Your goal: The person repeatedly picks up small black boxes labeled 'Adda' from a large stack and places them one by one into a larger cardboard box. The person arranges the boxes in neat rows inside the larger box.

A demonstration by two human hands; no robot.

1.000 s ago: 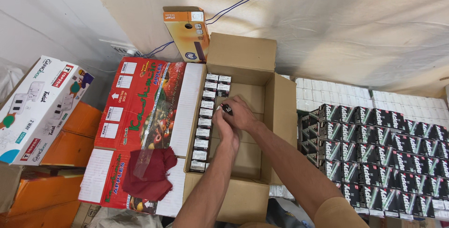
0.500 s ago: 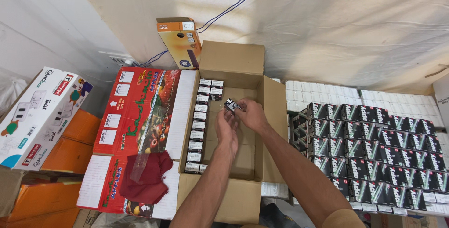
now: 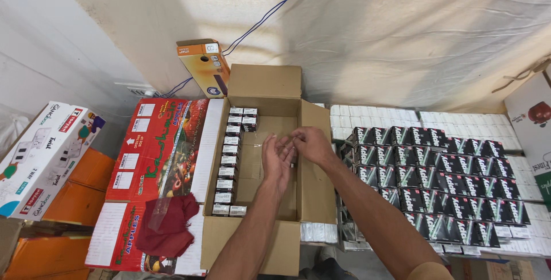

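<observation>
Over the open cardboard carton [image 3: 313, 165], both hands meet. Whatever small box they share is hidden between the palms, so I cannot tell what either grips: the left hand [image 3: 277, 158] is loosely cupped with fingers spread, the right hand [image 3: 311, 144] curled against it. Judging by the small black-and-white boxes [image 3: 227, 162] lined along the carton's left wall (light, stiff card, easily dented), a pinch on the long sides suits. More of them fill the stacked rows [image 3: 442, 176] to the right.
</observation>
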